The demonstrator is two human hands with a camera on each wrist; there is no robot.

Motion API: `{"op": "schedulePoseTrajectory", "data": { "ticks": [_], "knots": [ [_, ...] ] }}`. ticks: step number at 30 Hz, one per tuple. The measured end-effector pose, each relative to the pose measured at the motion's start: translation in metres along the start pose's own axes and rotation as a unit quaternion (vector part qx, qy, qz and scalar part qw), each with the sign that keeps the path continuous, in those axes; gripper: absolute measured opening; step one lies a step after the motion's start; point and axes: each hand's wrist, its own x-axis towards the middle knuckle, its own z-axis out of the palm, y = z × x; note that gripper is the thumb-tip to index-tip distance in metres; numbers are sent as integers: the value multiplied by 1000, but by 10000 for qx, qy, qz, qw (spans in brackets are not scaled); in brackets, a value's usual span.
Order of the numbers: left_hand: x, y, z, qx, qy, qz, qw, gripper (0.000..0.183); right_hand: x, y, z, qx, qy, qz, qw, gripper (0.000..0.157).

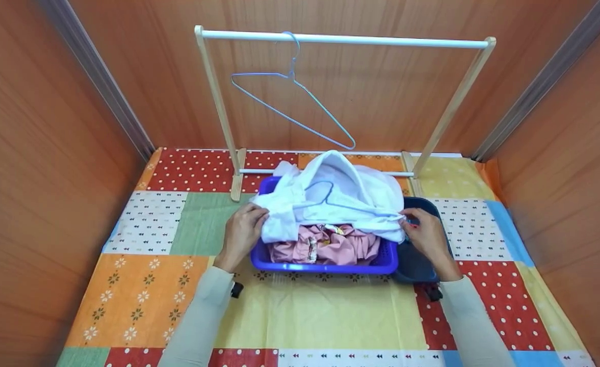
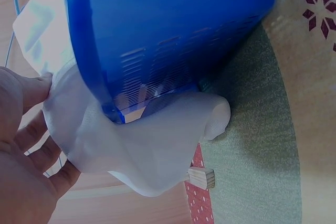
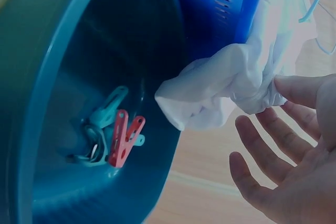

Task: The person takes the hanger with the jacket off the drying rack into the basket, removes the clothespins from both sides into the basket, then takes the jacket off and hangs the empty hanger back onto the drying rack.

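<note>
A white garment (image 1: pixel 386 191) lies bunched over a blue-purple laundry basket (image 1: pixel 325 268), with a light-blue wire hanger (image 1: pixel 325 202) lying across it, hook toward the rack. My left hand (image 1: pixel 242 229) pinches the garment's left side between thumb and fingers, at the basket's left rim. On the opposite side, my right hand (image 1: pixel 427 232) pinches the cloth near the hanger's right end. In the right wrist view, a white fold droops beside the basket under the right fingertips. Pink patterned cloth (image 1: pixel 289 252) fills the basket's front part.
Behind the basket stands a wooden-legged rack (image 1: pixel 381 40), an unloaded blue hanger (image 1: pixel 325 108) on its white rod. Right of the basket sits a dark teal basin (image 1: pixel 414 270) containing clothespins (image 3: pixel 123 137). Wood-grain panels (image 1: pixel 40 153) enclose the patchwork cloth (image 1: pixel 330 316) on three sides.
</note>
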Motion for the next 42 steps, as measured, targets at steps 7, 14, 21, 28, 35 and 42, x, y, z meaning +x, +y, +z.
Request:
{"op": "schedulePoseTrajectory", "data": {
  "ticks": [7, 14, 21, 28, 35, 42],
  "knots": [
    [0, 0, 1, -2, 42, 40, 10000, 12, -2, 6, 2, -115, 47, 60, 9999, 20],
    [0, -1, 1, -5, 62, 77, 10000, 11, -4, 11, 3, -263, 40, 134, 9996, 22],
    [0, -1, 1, -9, 60, 18, 10000, 11, -8, 18, 7, -285, -237, 218, 9991, 24],
    [1, -1, 1, -13, 59, 49, 10000, 11, -10, 21, 9, -439, -486, 229, 9976, 25],
    [1, 0, 1, -35, 200, 164, 9997, 10, -10, 18, 4, -390, -676, 263, 9966, 29],
    [1, 0, 1, 52, 73, 79, 9999, 11, -4, 8, -8, -248, -515, 168, 9982, 30]
  ]
}}
